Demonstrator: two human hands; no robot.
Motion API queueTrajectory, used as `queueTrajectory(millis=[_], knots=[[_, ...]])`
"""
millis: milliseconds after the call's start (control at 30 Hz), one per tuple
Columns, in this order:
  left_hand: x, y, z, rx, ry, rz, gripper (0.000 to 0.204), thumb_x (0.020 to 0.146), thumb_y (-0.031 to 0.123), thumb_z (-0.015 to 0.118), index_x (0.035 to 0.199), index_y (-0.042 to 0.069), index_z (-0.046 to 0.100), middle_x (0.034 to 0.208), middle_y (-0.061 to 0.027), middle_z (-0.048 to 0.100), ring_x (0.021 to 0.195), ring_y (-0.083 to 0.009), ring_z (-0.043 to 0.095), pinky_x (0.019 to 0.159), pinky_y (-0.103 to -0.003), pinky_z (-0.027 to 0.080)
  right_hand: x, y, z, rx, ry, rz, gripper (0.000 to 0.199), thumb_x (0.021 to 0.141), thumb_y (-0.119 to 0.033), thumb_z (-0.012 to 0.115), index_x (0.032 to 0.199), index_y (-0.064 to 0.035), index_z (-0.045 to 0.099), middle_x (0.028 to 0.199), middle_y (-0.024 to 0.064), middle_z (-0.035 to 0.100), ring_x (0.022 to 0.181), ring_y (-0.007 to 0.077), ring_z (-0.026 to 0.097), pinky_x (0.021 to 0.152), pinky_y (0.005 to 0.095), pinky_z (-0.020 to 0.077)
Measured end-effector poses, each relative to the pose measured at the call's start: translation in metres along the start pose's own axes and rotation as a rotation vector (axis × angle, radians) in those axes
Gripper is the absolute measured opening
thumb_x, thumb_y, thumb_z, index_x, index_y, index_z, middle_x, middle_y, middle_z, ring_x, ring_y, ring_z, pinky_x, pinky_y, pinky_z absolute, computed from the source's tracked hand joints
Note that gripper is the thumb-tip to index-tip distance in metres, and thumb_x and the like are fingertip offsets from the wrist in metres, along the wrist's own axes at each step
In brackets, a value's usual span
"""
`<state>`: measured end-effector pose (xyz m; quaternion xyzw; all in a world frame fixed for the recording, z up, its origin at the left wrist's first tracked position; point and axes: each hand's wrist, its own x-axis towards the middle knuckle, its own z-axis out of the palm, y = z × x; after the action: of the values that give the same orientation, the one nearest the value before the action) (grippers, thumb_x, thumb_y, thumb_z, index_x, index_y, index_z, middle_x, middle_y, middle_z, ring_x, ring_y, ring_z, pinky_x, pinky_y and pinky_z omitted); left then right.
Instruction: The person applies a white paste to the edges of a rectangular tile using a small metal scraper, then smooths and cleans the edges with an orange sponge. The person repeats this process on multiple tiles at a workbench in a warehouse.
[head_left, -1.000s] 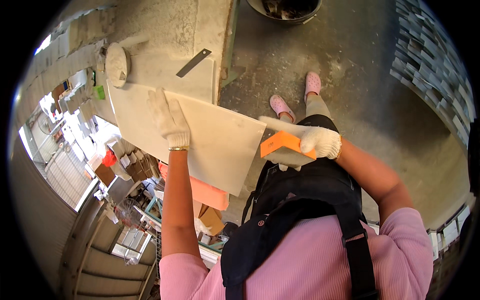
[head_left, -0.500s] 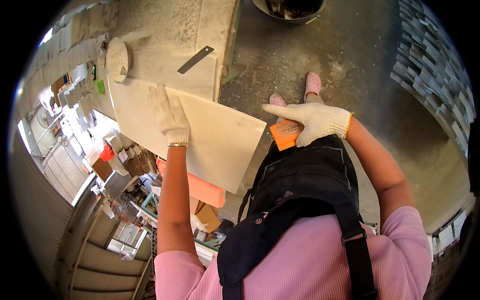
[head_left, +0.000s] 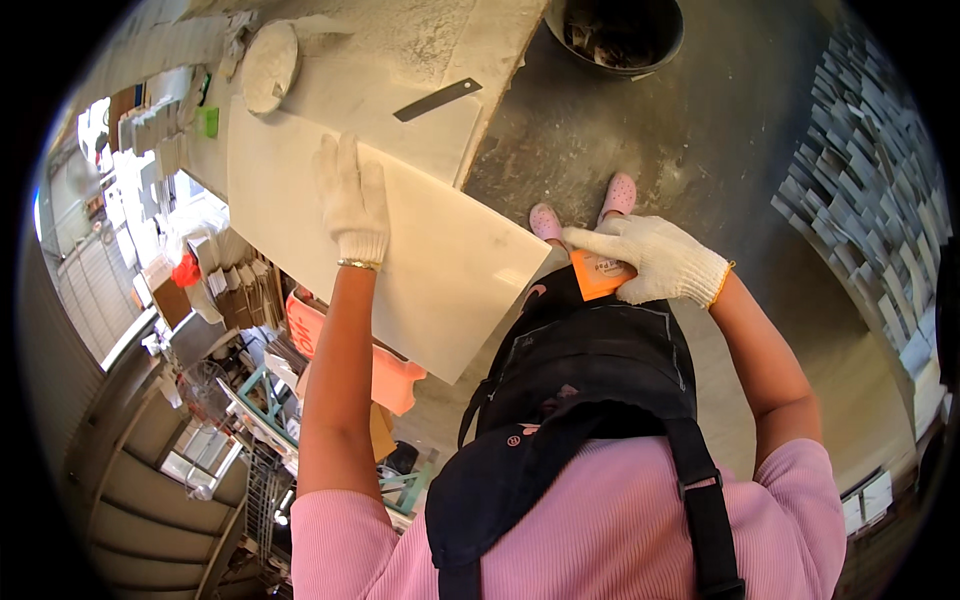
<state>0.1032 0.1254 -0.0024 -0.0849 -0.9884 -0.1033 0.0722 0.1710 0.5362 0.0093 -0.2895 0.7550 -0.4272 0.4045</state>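
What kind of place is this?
Likely a workshop or small factory: a dusty-looking workbench, a pale flat panel under the gloved left hand, and a dark bucket holding what looks like scraps.

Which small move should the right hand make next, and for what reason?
Perhaps the right hand should bring its orange pad to the right edge of the pale panel: the pad appears just beside that edge, while the left hand rests flat on the panel.

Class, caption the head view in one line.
Gloved left hand flat on a pale board, right hand holding an orange pad.
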Motion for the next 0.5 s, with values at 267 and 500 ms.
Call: queueTrajectory(millis=[267, 500], knots=[[-0.002, -0.001, 0.004, 0.066, 0.040, -0.024, 0.053, 0.099, 0.037, 0.057, 0.148, 0.019, 0.051, 0.156, -0.0192, 0.043, 0.142, -0.0440, 0.039, 0.115, -0.053, 0.033, 0.027, -0.019, -0.004, -0.083, 0.025, -0.077, 0.093, 0.065, -0.012, 0.067, 0.153, -0.0270, 0.044, 0.101, 0.0162, 0.064, 0.094, 0.0372, 0.062, 0.085, 0.0442, 0.0483], [-0.001, 0.006, 0.001, 0.018, 0.049, -0.043, 0.052, 0.099, 0.039, 0.057, 0.145, 0.016, 0.053, 0.155, -0.0153, 0.044, 0.142, -0.0408, 0.039, 0.116, -0.052, 0.032, -0.014, -0.027, -0.018, -0.244, -0.044, 0.117, 0.077, 0.067, -0.013, 0.070, 0.141, -0.0294, 0.058, 0.109, 0.0133, 0.066, 0.098, 0.0363, 0.064, 0.086, 0.0423, 0.0522]])
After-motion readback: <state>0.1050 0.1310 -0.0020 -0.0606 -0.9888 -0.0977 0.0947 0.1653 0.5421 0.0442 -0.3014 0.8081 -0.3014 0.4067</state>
